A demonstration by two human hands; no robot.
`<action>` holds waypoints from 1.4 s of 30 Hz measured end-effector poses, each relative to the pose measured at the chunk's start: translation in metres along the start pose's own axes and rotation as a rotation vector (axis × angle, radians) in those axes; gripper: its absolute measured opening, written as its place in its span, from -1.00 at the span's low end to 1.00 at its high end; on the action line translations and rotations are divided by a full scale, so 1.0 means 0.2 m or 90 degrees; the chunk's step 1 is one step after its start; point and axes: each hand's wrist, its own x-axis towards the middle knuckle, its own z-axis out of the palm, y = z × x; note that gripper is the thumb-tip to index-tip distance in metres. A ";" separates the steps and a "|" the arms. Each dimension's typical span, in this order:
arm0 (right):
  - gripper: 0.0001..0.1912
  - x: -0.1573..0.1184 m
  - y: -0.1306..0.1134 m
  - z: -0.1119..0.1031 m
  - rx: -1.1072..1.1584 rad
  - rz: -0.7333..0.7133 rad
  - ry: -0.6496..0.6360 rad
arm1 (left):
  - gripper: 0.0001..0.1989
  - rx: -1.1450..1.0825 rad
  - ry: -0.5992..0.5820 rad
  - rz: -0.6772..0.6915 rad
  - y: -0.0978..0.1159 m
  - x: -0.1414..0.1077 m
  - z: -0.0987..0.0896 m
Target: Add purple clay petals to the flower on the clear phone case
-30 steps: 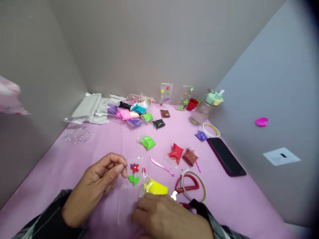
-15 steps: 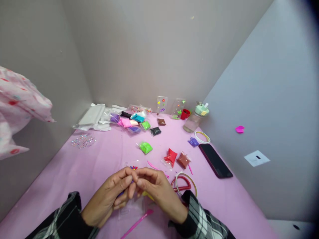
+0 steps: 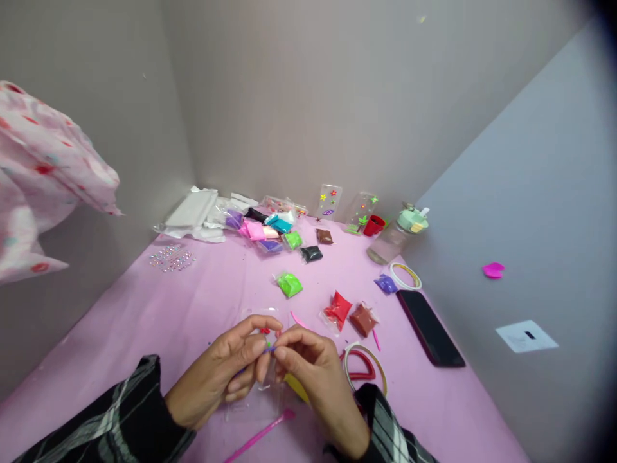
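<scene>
Lying nearest, a bright pink tool (image 3: pixel 260 437) slants across the purple tablecloth (image 3: pixel 168 315), just short of the person's two hands. Beyond it a clear case (image 3: pixel 250 413) rests flat, partly hidden beneath them, with bits of a red and green decoration showing between the fingers. Above this case the left hand (image 3: pixel 222 366) pinches a small blue-purple piece (image 3: pixel 268 349) between thumb and forefinger, its other fingers loosely curled around more of the same colour. The right hand (image 3: pixel 313 373) meets it from the other side, thumb and fingertips nearly closed at the piece's end; whether they grip it or only touch it, I cannot tell. A yellow packet (image 3: pixel 296 388) is half covered by the right hand, and to the right a tape roll (image 3: pixel 380 370) lies over a red handle (image 3: pixel 361 363). Farther off are a red packet (image 3: pixel 338 308) and a brown packet (image 3: pixel 364 319) side by side, a dark phone (image 3: pixel 430 329) to their right, and a green packet (image 3: pixel 290 284) to their left. Past those, a sheet of gems (image 3: pixel 172 258) lies at left, and a bottle (image 3: pixel 388 241) stands at right beside a red cup (image 3: pixel 374 225). At the back, white packages (image 3: pixel 193 212) sit left of heaped coloured packets (image 3: pixel 270 228), while two decorated cases (image 3: pixel 329 200) lean against the wall (image 3: pixel 308 96).
</scene>
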 end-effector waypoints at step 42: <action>-0.73 0.05 0.00 -0.10 0.090 0.000 0.029 | -0.69 0.051 0.220 0.135 0.03 0.02 -0.16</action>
